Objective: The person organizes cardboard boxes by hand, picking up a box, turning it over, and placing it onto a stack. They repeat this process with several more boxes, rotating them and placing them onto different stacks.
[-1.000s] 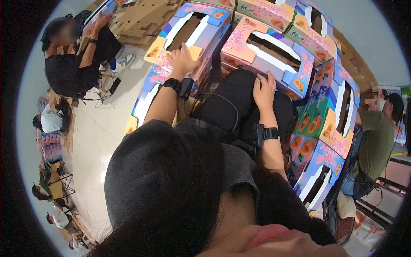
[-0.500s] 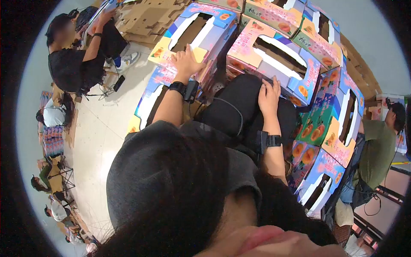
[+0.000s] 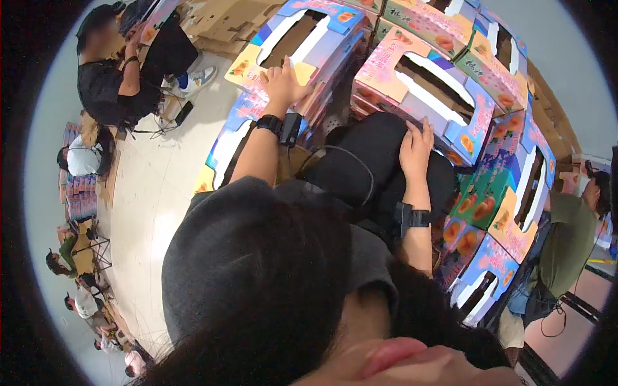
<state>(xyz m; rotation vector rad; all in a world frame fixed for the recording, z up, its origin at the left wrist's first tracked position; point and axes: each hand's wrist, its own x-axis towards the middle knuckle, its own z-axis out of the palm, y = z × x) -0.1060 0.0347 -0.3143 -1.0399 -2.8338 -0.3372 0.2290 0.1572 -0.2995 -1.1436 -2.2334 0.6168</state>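
My left hand [image 3: 284,85] lies with fingers spread on the yellow corner of a printed peach carton [image 3: 301,51], which has a long cut-out in its top. My right hand [image 3: 417,148] rests over my dark-trousered knee, fingers stretched out, fingertips right at the near edge of a second carton [image 3: 444,96]. That carton is pink and blue with white flaps around its opening. Both hands are empty. Black straps with small boxes sit on both wrists.
More cartons [image 3: 431,29] stand stacked ahead, and green-sided ones [image 3: 488,186] on my right. Flattened cardboard [image 3: 219,29] lies at the back left. A person [image 3: 122,77] sits on the left above the pale floor [image 3: 138,193]; another person [image 3: 570,238] is at the far right.
The view has shifted slightly, so the cartons and hands sit a little further right. Both hands stay at the same cartons; the left person's arms have moved slightly.
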